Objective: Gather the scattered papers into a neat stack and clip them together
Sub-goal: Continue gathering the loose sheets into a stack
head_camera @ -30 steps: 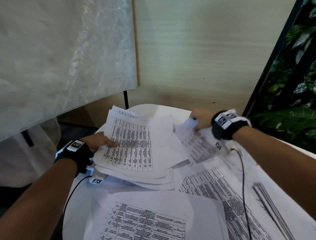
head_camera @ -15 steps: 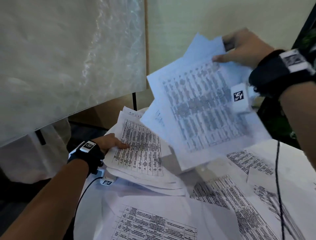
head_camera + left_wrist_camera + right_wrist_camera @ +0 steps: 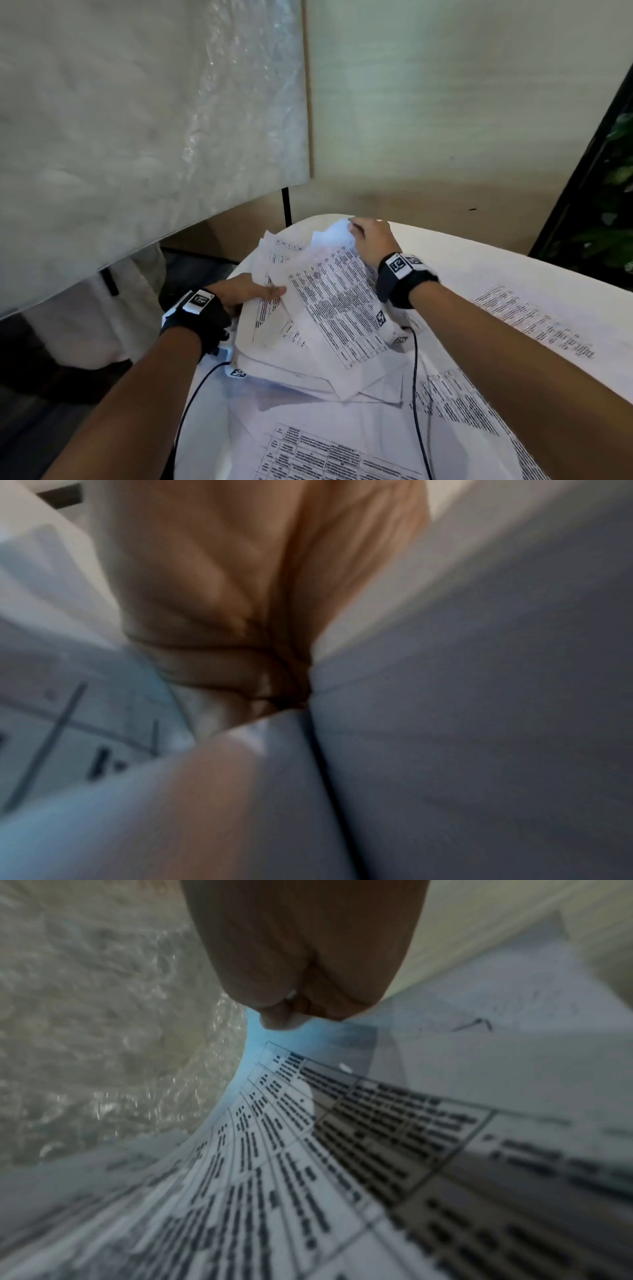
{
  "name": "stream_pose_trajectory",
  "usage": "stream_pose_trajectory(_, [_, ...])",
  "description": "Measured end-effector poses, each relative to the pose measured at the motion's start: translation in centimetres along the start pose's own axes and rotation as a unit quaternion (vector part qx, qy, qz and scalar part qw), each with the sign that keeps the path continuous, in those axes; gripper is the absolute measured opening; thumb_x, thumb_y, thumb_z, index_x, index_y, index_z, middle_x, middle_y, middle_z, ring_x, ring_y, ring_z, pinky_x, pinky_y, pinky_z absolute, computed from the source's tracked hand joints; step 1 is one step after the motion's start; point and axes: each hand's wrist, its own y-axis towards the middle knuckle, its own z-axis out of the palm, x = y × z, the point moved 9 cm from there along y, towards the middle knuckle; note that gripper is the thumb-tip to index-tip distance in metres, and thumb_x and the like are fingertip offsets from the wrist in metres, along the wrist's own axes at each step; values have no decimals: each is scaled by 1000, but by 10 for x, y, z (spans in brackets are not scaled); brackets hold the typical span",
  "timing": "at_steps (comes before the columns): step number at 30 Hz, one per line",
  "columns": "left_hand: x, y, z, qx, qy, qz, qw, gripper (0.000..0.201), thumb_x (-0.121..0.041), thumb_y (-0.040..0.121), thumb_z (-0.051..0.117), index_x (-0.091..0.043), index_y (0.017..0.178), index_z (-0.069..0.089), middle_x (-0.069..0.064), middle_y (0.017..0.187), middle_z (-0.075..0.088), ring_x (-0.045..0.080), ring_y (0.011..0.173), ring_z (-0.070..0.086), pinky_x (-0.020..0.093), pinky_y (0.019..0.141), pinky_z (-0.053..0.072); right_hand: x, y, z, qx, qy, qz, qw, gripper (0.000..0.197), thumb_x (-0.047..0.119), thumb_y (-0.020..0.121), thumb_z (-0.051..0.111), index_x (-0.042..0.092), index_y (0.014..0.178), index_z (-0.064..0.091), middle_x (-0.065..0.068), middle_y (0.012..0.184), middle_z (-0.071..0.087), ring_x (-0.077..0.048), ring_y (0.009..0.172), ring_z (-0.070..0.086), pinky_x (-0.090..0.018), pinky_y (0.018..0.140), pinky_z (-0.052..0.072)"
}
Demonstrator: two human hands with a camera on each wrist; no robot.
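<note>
A rough stack of printed papers (image 3: pixel 270 339) lies at the table's far left corner. My left hand (image 3: pixel 255 291) grips its left edge, thumb on top; in the left wrist view the stack (image 3: pixel 479 723) is wedged against the palm (image 3: pixel 240 588). A printed sheet (image 3: pixel 335 301) with tables lies askew on top of the stack. My right hand (image 3: pixel 370 236) pinches its curled far corner. In the right wrist view the fingertips (image 3: pixel 284 1015) close on that sheet (image 3: pixel 342 1150), which bends upward.
Loose printed sheets lie near me (image 3: pixel 342 455) and to the right (image 3: pixel 534 318) on the white table (image 3: pixel 479 260). A black cable (image 3: pixel 416 377) runs from my right wrist across the papers. A bubble-wrapped panel (image 3: pixel 137 120) and a wall stand close behind.
My right hand has brought the sheets it held in the air down and left onto the stack. The left hand has stayed at the stack's left edge.
</note>
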Motion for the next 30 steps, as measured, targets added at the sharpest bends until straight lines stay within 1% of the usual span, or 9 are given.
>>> stream_pose_trajectory(5, [1,-6,-5,-17,26,-34,999,68,-2,50,91,2,114,69,24,116,70,42,107,68,54,96,52,-22,-8,-54,-86,-107,96,986,30,24,97,45,5,98,67,-21,105,66,-39,103,60,-40,81,49])
stream_pose_trajectory(9, [7,-3,-13,-50,4,-48,998,50,13,78,65,5,127,60,28,129,62,47,119,59,63,107,39,-79,-31,-55,30,-139,217,966,28,21,92,50,1,108,63,-23,120,62,-39,109,60,-35,85,48])
stream_pose_trajectory(14, [6,-8,-8,-58,-31,-73,995,45,-23,83,75,-3,122,65,24,120,68,42,111,65,59,102,46,-90,-60,-14,142,-86,258,952,14,13,91,54,2,88,62,-24,114,66,-34,104,63,-33,80,50])
stream_pose_trajectory(17, [3,-3,0,-12,27,-67,997,77,-30,49,97,-7,116,68,21,114,72,38,99,72,50,84,59,-76,-58,7,156,28,246,956,16,3,87,55,6,71,56,-23,83,66,-26,68,71,-36,62,60])
stream_pose_trajectory(19, [-1,-4,6,0,1,-51,999,49,-4,67,85,-4,113,68,21,115,71,32,89,75,44,73,62,-74,-58,9,187,66,242,950,16,3,90,56,6,75,59,-16,69,65,-19,47,64,-23,41,50])
stream_pose_trajectory(21, [0,-5,6,-2,-20,-48,999,43,9,72,76,-2,113,67,23,116,69,34,89,75,48,78,61,-84,-44,-7,195,-9,208,958,11,8,88,61,4,95,69,-17,88,73,-24,67,66,-21,52,51])
stream_pose_trajectory(25, [7,-1,-1,21,-57,-43,997,100,-5,27,97,-2,121,64,25,120,68,47,111,64,62,99,47,-125,-25,-47,203,-203,180,941,71,37,70,83,16,132,54,-8,138,54,-27,125,52,-32,102,42])
stream_pose_trajectory(28, [5,1,-3,19,-67,-31,997,105,-5,24,97,-3,124,63,26,121,68,46,107,67,61,90,53,-152,-35,-45,269,-228,184,918,132,71,33,86,19,145,39,-9,148,42,-31,133,44,-39,110,38])
stream_pose_trajectory(30, [5,1,-2,22,-74,-35,996,105,-3,22,97,-2,122,64,26,118,69,44,101,69,56,80,59,-155,-38,-44,267,-222,174,921,125,64,43,87,18,147,37,-9,147,43,-30,132,46,-37,109,40])
